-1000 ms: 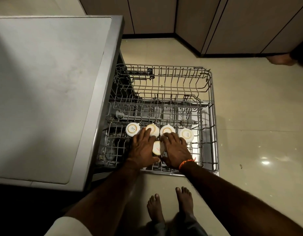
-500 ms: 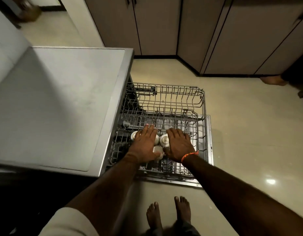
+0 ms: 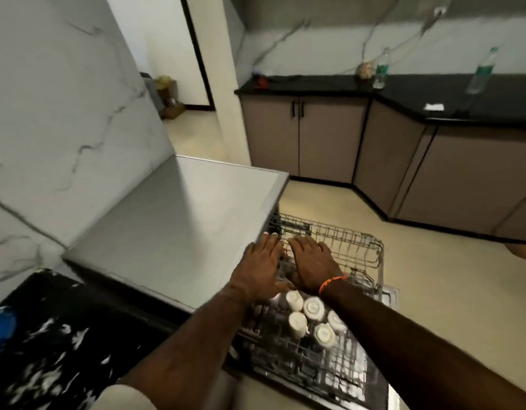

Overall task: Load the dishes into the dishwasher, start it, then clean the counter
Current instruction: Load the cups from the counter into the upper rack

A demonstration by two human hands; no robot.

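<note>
while both arms reach to mid-frame, left hand (image 3: 260,263) and right hand (image 3: 312,266) lie side by side, palms down, fingers straight, over the rack (image 3: 359,247); contact unclear in blur. white cups (image 3: 313,307) sit upside down in the rack just below the wrists. grey dishwasher top (image 3: 179,220) lies left; black counter (image 3: 418,90) upper right carries two bottles (image 3: 380,69).

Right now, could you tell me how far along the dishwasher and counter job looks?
Partly loaded: several white cups sit upside down in the pulled-out upper rack. In hand: the left hand and right hand lie flat over that rack, holding nothing. Left: closing and starting the dishwasher, then the counter, not yet wiped.
</note>
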